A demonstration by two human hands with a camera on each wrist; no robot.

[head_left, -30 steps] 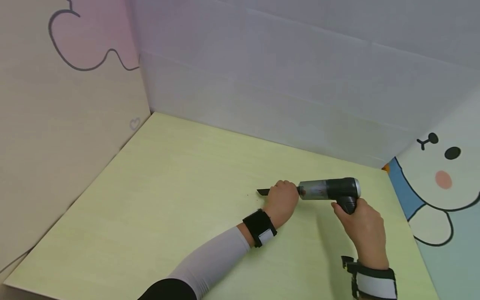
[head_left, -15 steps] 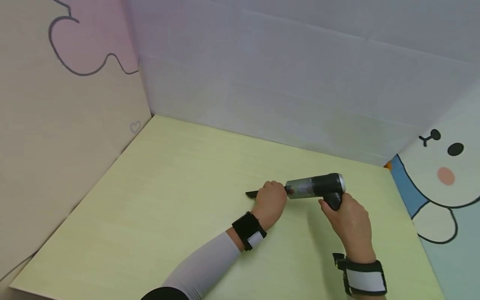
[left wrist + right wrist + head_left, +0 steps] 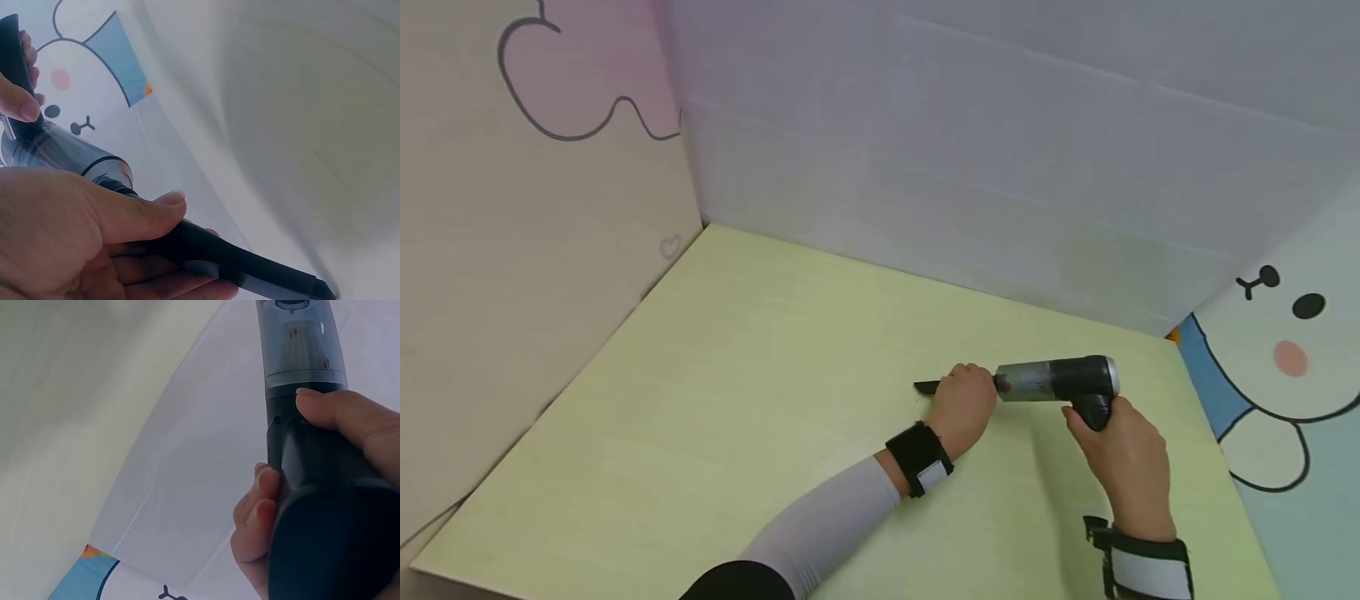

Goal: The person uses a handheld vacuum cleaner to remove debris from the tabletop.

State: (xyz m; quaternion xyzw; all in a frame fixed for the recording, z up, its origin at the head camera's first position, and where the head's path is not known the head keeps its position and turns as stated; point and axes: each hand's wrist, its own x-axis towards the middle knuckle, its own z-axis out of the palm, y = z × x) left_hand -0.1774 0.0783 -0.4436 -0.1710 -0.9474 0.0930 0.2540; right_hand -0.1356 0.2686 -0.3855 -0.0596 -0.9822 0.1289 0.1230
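A black handheld vacuum cleaner (image 3: 1078,377) with a clear dust cup lies level above the tabletop in the head view. My right hand (image 3: 1131,454) grips its angled handle, which shows large and dark in the right wrist view (image 3: 331,537). A long black crevice nozzle (image 3: 231,259) sticks out of the cup's front end. My left hand (image 3: 964,408) holds this nozzle, thumb on top and fingers beneath it in the left wrist view. Past the left hand, the slanted nozzle tip (image 3: 927,387) points left. A filter (image 3: 303,347) shows inside the clear cup.
The pale yellow tabletop (image 3: 737,375) spreads under both hands. A whitish panel (image 3: 962,150) rises along its back edge, a beige wall (image 3: 550,267) along the left. On the right stands a panel with a cartoon animal (image 3: 1262,375). Tiny dark specks lie near the nozzle tip.
In the head view the vacuum and both hands shift left, then back right, as the whole scene also shifts slightly. Both hands keep their hold.
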